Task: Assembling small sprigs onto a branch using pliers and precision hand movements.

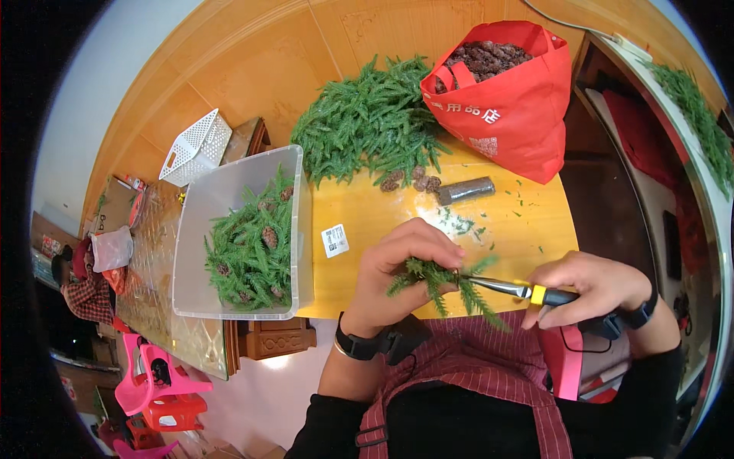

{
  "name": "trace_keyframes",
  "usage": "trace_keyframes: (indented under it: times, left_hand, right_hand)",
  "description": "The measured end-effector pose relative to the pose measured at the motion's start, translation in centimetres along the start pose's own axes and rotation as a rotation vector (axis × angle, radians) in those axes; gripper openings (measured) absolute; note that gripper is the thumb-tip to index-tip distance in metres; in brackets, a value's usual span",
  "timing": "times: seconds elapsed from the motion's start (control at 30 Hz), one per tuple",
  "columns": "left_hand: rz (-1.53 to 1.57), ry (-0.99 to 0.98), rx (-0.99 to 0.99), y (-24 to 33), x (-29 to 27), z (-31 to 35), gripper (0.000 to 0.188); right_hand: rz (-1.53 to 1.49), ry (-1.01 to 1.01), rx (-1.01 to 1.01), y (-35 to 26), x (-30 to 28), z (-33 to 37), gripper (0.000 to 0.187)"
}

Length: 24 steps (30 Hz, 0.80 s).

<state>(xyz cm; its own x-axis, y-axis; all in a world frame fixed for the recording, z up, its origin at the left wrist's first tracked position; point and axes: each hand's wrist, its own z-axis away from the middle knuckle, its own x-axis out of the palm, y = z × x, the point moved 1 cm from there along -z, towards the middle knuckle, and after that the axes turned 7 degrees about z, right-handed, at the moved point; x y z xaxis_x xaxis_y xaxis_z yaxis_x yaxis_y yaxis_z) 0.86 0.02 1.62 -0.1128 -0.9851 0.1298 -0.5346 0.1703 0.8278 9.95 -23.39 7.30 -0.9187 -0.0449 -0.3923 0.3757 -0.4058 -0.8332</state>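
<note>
Over the front edge of the yellow table (336, 287), my left hand (386, 268) pinches a green artificial pine sprig (440, 287) between thumb and fingers. My right hand (592, 287) is closed round the black and yellow handles of pliers (501, 286). The pliers' jaws meet the sprig's stem right beside my left fingertips. Whether they bite on a wire there is too small to tell. Beyond my hands lie a dark brown cylinder (466, 190) in clear wrap, a few pine cones (420, 178) and green clippings (462, 226).
A pile of pine sprigs (367, 122) stands at the back beside a red bag (505, 115) full of pine cones. Left of the table is a translucent bin (304, 229) holding sprigs with cones. A white label (335, 240) lies nearby. Farther left are a white basket (197, 149) and pink stools (145, 375).
</note>
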Motion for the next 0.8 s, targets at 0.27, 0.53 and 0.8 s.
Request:
trace_keyframes:
  times: [0.27,0.53,0.8]
  left_hand:
    - [0.104,0.160,-0.010,0.0,1.2,-0.1,0.022]
    - [0.134,0.192,-0.038,0.3,1.8,0.1,0.023]
    - [0.025,0.198,-0.026,0.1,1.5,0.3,0.021]
  right_hand:
    - [0.640,0.799,-0.325,-1.1,0.9,0.5,0.016]
    - [0.878,0.914,-0.331,-1.3,1.5,-0.3,0.019]
    - [0.963,0.954,-0.308,-1.0,1.7,-0.4,0.021]
